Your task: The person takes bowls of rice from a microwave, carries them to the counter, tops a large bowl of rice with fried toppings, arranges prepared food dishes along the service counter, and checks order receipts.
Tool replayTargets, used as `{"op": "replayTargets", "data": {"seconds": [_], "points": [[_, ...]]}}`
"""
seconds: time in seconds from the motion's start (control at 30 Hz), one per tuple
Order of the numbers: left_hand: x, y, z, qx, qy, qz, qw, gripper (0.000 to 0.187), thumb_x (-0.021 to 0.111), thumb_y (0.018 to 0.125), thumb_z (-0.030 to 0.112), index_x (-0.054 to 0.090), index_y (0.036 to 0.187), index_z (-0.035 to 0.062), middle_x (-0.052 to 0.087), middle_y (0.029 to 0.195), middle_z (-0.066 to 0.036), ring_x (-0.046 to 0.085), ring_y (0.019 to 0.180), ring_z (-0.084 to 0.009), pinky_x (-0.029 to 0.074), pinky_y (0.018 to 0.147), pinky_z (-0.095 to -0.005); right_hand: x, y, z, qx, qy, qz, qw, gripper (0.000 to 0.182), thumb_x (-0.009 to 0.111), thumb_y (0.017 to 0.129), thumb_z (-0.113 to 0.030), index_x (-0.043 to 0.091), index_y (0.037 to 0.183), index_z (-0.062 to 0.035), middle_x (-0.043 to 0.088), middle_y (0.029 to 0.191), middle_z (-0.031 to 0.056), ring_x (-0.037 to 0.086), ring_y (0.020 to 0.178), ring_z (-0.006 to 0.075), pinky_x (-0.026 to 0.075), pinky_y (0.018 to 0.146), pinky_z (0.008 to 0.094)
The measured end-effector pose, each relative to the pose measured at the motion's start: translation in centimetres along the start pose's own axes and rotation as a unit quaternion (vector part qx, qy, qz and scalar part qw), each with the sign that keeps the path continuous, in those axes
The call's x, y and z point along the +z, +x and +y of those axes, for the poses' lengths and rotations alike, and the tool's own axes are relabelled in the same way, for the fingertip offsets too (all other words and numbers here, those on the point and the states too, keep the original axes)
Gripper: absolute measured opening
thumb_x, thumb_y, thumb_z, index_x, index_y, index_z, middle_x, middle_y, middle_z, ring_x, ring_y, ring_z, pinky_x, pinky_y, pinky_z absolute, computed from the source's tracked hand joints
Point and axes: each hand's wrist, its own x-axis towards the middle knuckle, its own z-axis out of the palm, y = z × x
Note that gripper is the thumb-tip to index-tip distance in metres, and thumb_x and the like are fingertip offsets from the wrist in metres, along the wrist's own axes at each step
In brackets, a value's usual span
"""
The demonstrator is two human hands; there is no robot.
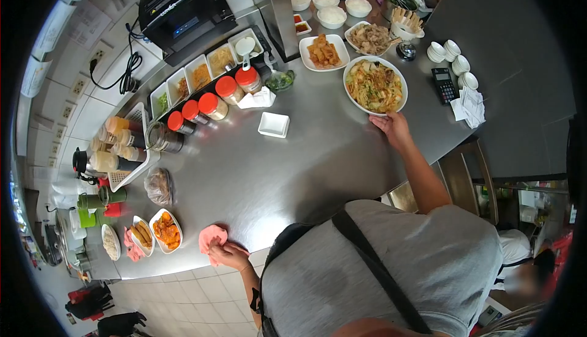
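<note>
My right hand (394, 130) grips the near rim of a round white plate (349, 97) of fried noodles with cabbage (374, 86) on the steel counter. At the counter's front edge, my left hand (229, 254) is on a pink cloth (211, 238), its fingers partly over the folds. Left of the cloth, a white dish of orange-red food (167, 230) stands beside a dish of browned rolls (142, 235). Behind the noodle plate are a square dish of orange-brown food (324, 52) and a plate of sliced meat (369, 37).
Red-lidded jars (213, 106) stand before a row of topping tubs (199, 74). A small square white dish (273, 125) sits mid-counter. Rice bowls (332, 17) are at the back. A calculator (444, 85), papers (471, 107) and stacked cups (461, 65) lie right. A chair (471, 175) adjoins the counter.
</note>
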Motion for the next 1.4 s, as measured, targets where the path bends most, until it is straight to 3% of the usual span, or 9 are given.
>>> {"op": "replayTargets", "data": {"seconds": [0.47,0.63,0.7,0.83,0.9,0.97,1.07,1.17,1.4], "points": [[0.0,-0.8,1.9,-0.036,0.220,-0.041,0.974,0.041,0.052,0.091,0.029,0.055,0.129,0.0134,0.043,0.141,-0.015,0.032,0.136,-0.0348,0.022,0.105,-0.0630,5.1,-2.1,3.5,0.026,0.018,0.084,0.996,0.067,0.050,0.092,-0.003,0.012,0.147,-0.0025,0.055,0.121,0.0198,0.064,0.098,0.0275,0.055,0.088,0.0385],[0.9,-2.4,4.9,-0.013,0.099,-0.093,0.991,0.045,0.058,0.091,0.029,0.055,0.134,0.0175,0.033,0.152,-0.016,0.026,0.141,-0.0399,0.018,0.112,-0.0566,8.9,-6.7,11.2,-0.072,-0.053,-0.138,0.986,0.052,0.051,0.093,-0.006,0.032,0.142,-0.0078,0.056,0.116,0.0100,0.055,0.090,0.0123,0.049,0.081,0.0288],[1.0,-1.9,5.7,0.063,-0.141,-0.103,0.983,0.030,0.060,0.091,0.021,0.066,0.117,0.0084,0.062,0.121,-0.017,0.058,0.113,-0.0309,0.042,0.097,-0.0417,11.5,-9.1,12.4,-0.126,-0.212,-0.335,0.909,0.042,0.052,0.094,-0.007,0.043,0.135,-0.0091,0.054,0.121,0.0092,0.054,0.096,0.0133,0.047,0.085,0.0301],[1.3,-0.6,8.6,-0.194,-0.352,-0.173,0.899,0.028,0.058,0.096,0.023,0.068,0.091,-0.0028,0.058,0.060,-0.004,0.046,0.054,-0.0082,0.038,0.046,-0.0273,17.7,-12.2,14.6,0.026,-0.310,-0.599,0.738,0.040,0.048,0.100,-0.014,0.042,0.139,-0.0072,0.050,0.130,0.0089,0.053,0.105,0.0115,0.046,0.088,0.0272],[0.7,0.9,11.6,-0.088,-0.364,-0.252,0.892,0.039,0.049,0.099,0.033,0.066,0.108,-0.0014,0.066,0.110,-0.019,0.061,0.108,-0.0249,0.036,0.105,-0.0457,20.9,-15.6,13.8,0.158,-0.237,-0.585,0.759,0.043,0.046,0.100,-0.016,0.039,0.142,-0.0072,0.049,0.130,0.0087,0.052,0.106,0.0110,0.045,0.090,0.0266],[-1.2,3.3,17.8,0.039,-0.253,-0.226,0.940,0.058,0.037,0.101,0.046,0.042,0.142,0.0052,0.026,0.155,-0.021,0.014,0.146,-0.0361,-0.003,0.113,-0.0600,22.6,-17.2,13.4,0.285,-0.159,-0.558,0.763,0.045,0.045,0.101,-0.018,0.036,0.144,-0.0072,0.049,0.131,0.0086,0.052,0.106,0.0105,0.044,0.091,0.0261],[-1.1,5.8,18.9,0.018,-0.238,-0.228,0.944,0.070,0.029,0.100,0.054,0.011,0.155,0.0149,-0.006,0.161,-0.015,-0.015,0.146,-0.0389,-0.010,0.107,-0.0656,23.5,-17.6,13.3,0.261,-0.197,-0.520,0.789,0.037,0.047,0.099,-0.014,0.047,0.134,-0.0018,0.062,0.114,0.0072,0.059,0.103,0.0149,0.047,0.090,0.0306],[0.4,6.5,17.0,-0.088,-0.309,-0.230,0.919,0.072,0.036,0.099,0.052,0.009,0.155,0.0163,-0.002,0.161,-0.017,-0.010,0.147,-0.0388,-0.008,0.109,-0.0642,23.9,-16.9,14.4,-0.159,-0.264,-0.555,0.773,0.018,0.049,0.096,-0.006,0.063,0.105,0.0006,0.061,0.084,0.0028,0.058,0.077,0.0099,0.048,0.070,0.0262],[3.4,1.2,17.8,0.072,-0.296,-0.198,0.932,0.089,0.056,0.091,0.050,0.009,0.154,0.0080,-0.004,0.161,-0.017,-0.005,0.147,-0.0408,0.001,0.114,-0.0569,23.7,-16.2,15.3,0.001,-0.169,-0.397,0.902,0.014,0.054,0.095,-0.007,0.062,0.104,-0.0002,0.060,0.088,-0.0012,0.054,0.077,0.0060,0.047,0.068,0.0233]]}}
